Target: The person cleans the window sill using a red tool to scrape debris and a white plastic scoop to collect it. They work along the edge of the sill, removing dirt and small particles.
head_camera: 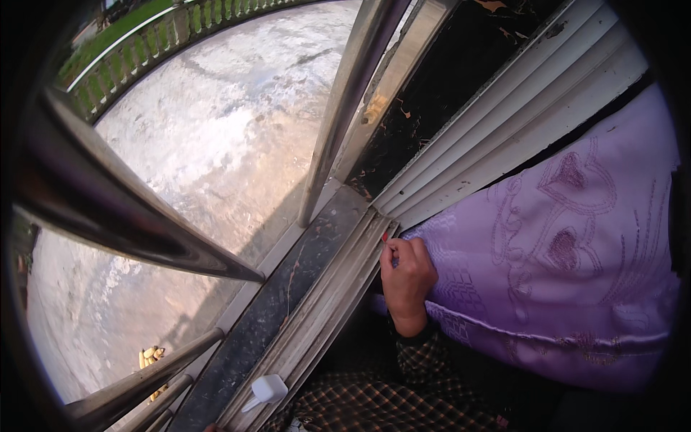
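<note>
My right hand (408,278) is raised beside the inner corner of a window sill. Its thumb and fingertips pinch a small red object (385,237), mostly hidden by the fingers. Just beyond lies the corner where the grooved metal sliding-window track (334,275) meets the white ribbed window frame (502,119). Only a fingertip of my left hand (213,428) shows at the bottom edge, so what it does is hidden. Near it, a white plastic block (269,389), resembling a charger, rests on the track with a thin white piece beside it.
Metal window bars (340,108) rise outside the dark stone sill (280,286). A purple embroidered curtain (540,254) hangs at the right, close to my right hand. Outside are a concrete yard (232,140), a balustrade (156,38) and a yellowish object (151,356).
</note>
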### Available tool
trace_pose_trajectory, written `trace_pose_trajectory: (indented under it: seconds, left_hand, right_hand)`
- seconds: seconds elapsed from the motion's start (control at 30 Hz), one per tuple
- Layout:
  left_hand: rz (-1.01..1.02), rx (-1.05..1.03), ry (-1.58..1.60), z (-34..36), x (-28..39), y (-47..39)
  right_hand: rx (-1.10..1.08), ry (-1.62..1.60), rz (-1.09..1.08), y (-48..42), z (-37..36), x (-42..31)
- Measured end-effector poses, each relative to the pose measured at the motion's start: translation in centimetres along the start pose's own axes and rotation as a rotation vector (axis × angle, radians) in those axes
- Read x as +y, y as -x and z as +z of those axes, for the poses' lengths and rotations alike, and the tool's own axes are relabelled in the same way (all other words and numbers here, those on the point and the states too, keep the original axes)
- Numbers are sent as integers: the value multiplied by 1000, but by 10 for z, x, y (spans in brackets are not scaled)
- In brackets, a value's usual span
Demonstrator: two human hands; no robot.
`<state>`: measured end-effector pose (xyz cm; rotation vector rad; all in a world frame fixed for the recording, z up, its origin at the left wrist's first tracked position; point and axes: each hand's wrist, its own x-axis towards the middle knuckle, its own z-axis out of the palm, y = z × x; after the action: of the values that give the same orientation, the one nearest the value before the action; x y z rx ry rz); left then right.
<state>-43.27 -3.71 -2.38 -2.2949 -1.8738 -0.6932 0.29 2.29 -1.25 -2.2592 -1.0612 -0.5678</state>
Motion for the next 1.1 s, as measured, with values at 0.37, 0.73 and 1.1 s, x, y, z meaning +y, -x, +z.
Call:
trace_pose_trajectory:
  seconds: [0.37, 0.73, 1.1]
  left_hand:
    - [-18, 33, 30, -4, 6, -5]
    - [4, 69, 52, -5, 9, -7]
    - [1, 46, 47, -9, 7, -7]
  right_hand:
    - [15, 63, -22, -1, 2, 2]
    - [37, 97, -48, -7, 0, 3]
    - [58, 107, -25, -12, 10, 13]
